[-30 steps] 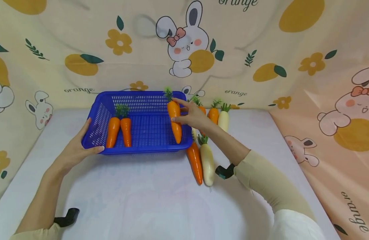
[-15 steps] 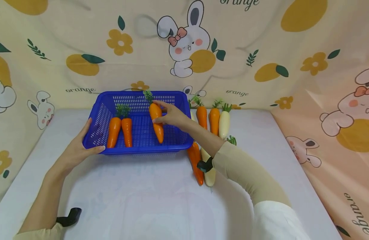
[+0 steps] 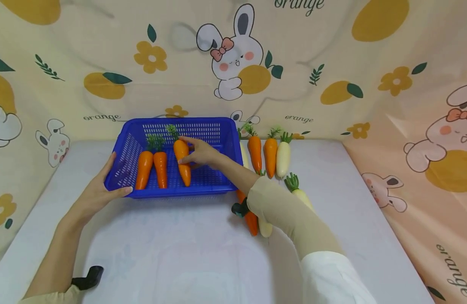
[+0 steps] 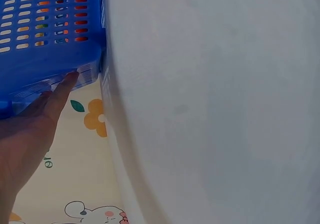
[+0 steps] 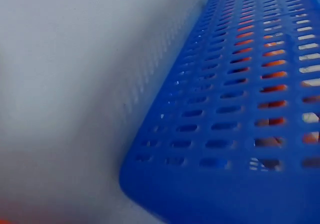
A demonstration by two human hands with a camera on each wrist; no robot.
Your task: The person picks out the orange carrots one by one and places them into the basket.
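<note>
In the head view my right hand (image 3: 203,153) pinches an orange carrot (image 3: 182,160) with a leafy green top. The carrot hangs tip down inside a blue perforated basket (image 3: 195,192), right of its middle-left part. Two more carrots (image 3: 144,171) lie side by side at the basket's left end. My left hand (image 3: 94,192) grips the basket's near left corner, thumb on the front rim and fingers along the left side. The left wrist view shows those fingers against the basket wall (image 4: 45,64). Only the basket's slotted side (image 5: 220,114) shows in the right wrist view; the right hand is hidden there.
Right of the basket, carrots (image 3: 270,156) and white radishes (image 3: 283,158) lie on the white table (image 3: 172,253). Another carrot and radish lie partly under the right forearm (image 3: 263,198). A patterned cloth (image 3: 294,55) rises behind the table.
My right hand has carried the carrot leftward across the basket, from its right end toward the two carrots, and slightly lower. The left hand keeps its place on the corner.
</note>
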